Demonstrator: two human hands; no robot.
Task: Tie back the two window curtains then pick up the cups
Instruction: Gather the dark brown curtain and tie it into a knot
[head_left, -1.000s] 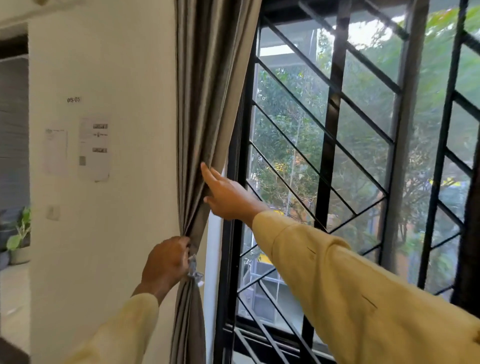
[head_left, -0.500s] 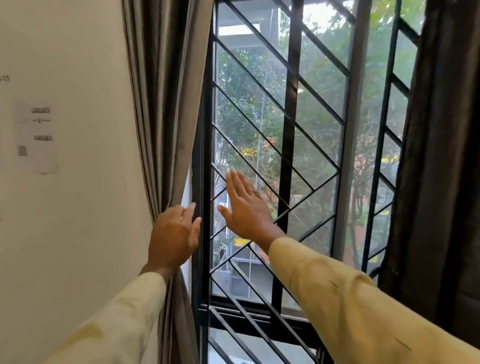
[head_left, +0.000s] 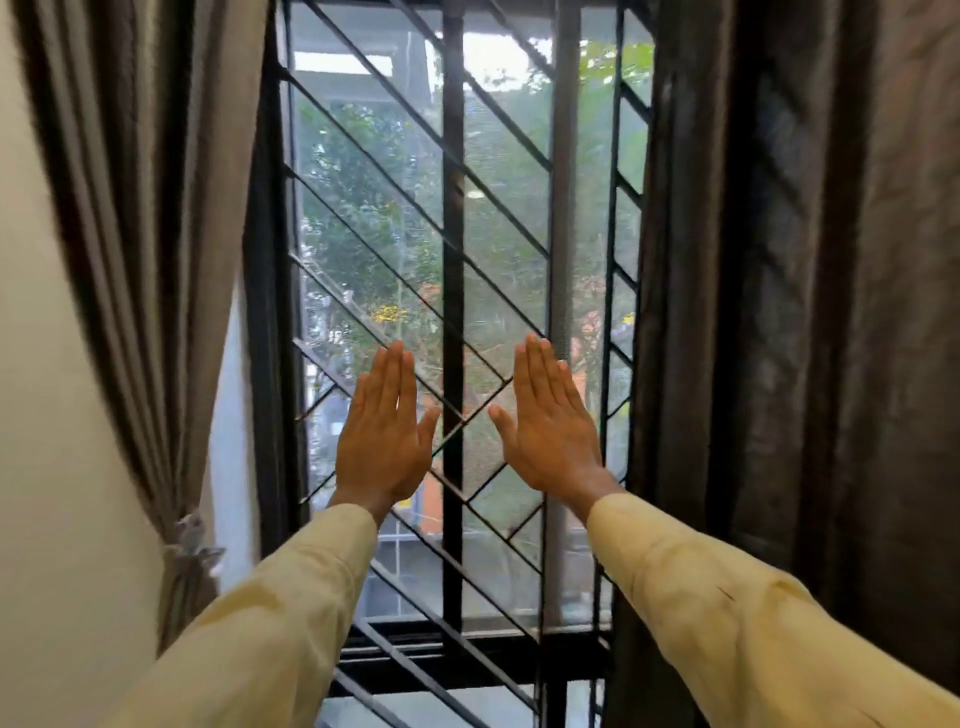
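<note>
The grey-brown left curtain (head_left: 145, 218) hangs gathered at the window's left side, cinched low down by a silvery tie-back (head_left: 193, 540). The dark right curtain (head_left: 800, 312) hangs loose and straight over the window's right side. My left hand (head_left: 383, 436) and my right hand (head_left: 550, 431) are raised flat in front of the window, palms forward, fingers straight and together. Both hold nothing and touch neither curtain. No cups are in view.
A black metal window grille (head_left: 453, 260) with diagonal bars fills the middle, trees and buildings beyond it. A cream wall (head_left: 57, 467) runs down the left. The dark window sill frame (head_left: 467, 649) lies below my forearms.
Both hands have let go of the left curtain and moved right, now held flat before the grille. The view has swung right, bringing the dark right curtain fully in.
</note>
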